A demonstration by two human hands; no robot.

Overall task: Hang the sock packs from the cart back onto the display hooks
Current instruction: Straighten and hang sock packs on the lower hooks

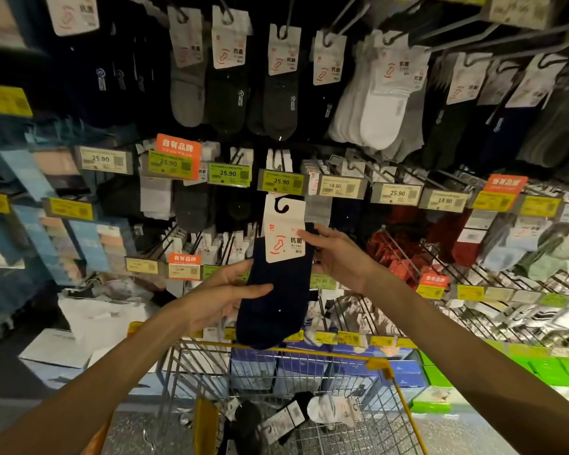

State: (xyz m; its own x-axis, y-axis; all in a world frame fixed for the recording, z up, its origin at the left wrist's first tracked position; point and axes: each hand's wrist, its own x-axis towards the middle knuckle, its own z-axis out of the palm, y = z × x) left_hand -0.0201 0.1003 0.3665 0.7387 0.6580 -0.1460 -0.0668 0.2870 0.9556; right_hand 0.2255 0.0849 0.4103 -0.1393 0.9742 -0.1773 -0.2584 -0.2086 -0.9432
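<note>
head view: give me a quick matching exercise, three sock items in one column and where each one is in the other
Things:
1 navy sock pack
2 grey socks
3 black sock pack

Places:
a lying in the cart
b held between the left hand and right hand
c hanging in the top row of the display

Pairs: 1-b, 2-c, 3-a

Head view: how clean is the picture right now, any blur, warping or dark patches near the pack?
Head view: navy sock pack, left hand and right hand sharp and well lit; edges smeared, worst at the far left shelves; top hooks splayed by the wide lens; top sock row very dark; packs in the cart slightly soft.
</note>
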